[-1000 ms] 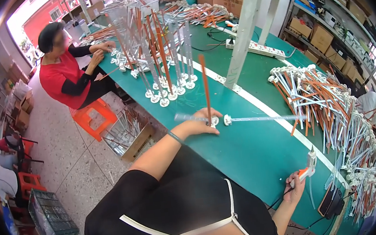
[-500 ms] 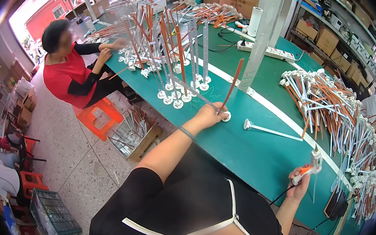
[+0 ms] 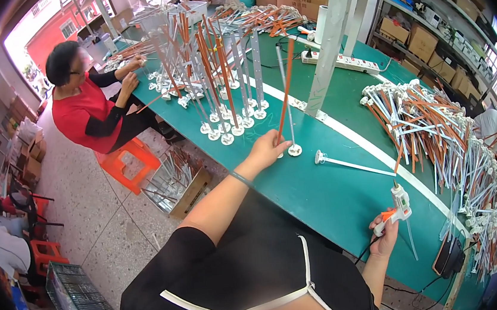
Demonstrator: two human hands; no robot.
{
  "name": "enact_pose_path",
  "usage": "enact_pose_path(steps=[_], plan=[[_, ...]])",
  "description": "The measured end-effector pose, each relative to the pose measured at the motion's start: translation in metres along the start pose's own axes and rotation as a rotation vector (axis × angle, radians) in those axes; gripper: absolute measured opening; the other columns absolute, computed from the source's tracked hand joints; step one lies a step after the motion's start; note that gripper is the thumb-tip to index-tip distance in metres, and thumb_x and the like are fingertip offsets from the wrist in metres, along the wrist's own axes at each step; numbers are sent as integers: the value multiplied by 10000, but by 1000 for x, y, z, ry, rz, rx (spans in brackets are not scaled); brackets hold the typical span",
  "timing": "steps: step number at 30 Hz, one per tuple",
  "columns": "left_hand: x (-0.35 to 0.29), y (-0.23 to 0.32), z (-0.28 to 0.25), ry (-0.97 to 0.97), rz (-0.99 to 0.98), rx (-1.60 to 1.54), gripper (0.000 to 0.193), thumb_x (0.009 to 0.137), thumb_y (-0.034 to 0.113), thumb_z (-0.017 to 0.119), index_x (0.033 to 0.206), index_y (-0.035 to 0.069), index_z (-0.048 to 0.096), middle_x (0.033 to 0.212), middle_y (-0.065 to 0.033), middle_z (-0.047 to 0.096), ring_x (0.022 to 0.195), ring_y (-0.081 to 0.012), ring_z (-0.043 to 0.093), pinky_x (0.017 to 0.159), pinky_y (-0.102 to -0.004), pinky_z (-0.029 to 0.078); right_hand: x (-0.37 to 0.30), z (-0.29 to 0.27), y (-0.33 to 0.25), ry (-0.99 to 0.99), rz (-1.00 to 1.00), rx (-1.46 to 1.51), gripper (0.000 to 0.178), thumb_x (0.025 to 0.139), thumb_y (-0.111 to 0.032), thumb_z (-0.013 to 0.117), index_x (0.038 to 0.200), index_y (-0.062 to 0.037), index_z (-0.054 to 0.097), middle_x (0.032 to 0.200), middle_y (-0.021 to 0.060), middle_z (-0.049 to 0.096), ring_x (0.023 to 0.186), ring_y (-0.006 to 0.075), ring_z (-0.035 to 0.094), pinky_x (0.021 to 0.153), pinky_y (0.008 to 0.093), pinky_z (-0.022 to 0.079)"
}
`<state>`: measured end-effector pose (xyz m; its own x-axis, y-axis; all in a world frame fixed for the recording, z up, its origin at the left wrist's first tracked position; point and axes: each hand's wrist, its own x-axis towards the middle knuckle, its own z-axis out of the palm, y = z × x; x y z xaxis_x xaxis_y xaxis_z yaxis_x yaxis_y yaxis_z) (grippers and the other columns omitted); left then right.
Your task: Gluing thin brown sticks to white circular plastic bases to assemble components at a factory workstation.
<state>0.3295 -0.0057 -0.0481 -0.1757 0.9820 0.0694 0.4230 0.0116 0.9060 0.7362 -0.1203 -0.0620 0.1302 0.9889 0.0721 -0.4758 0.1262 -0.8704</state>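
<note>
My left hand (image 3: 268,150) is closed round the lower end of a brown strip (image 3: 287,85), which stands nearly upright. Part of a white round base shows under those fingers. Just right of it, a silver strip on a white round base (image 3: 295,150) stands upright on the green table (image 3: 318,199). In my right hand (image 3: 386,232) is a white and orange hot glue gun (image 3: 399,205), its nozzle pointing up, a clear glue stick hanging behind. Between the hands, a white strip with a round base (image 3: 354,167) lies on its side.
Left of my left hand, several brown and silver strips (image 3: 223,74) stand on white bases. A large pile of strips (image 3: 439,142) covers the right side. A white post (image 3: 328,57) rises beside a power strip (image 3: 347,63). A co-worker in red (image 3: 82,105) sits at far left.
The silver strip that leaned across my left hand now stands upright beside the brown one. The brown strip has become more upright. My right hand has turned the glue gun's nozzle slightly leftward.
</note>
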Motion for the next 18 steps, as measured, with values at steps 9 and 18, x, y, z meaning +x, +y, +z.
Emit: enact_pose_path(steps=[9,18], plan=[[-57,19,19,-274,43,-276,198,916,242,682,893,48,649,786,13,593,731,-81,568,659,-242,465,7,-8,7,-59,58,-12,403,936,-197,593,1254,-6,437,902,116,574,751,196,582,632,328,501],[-79,24,58,-476,447,-76,309,825,135,728,1111,74,629,1092,-97,521,1014,-229,555,888,-335,455,1,-20,9,-104,81,98,355,940,-255,598,1158,0,484,892,119,582,711,206,594,567,337,501]])
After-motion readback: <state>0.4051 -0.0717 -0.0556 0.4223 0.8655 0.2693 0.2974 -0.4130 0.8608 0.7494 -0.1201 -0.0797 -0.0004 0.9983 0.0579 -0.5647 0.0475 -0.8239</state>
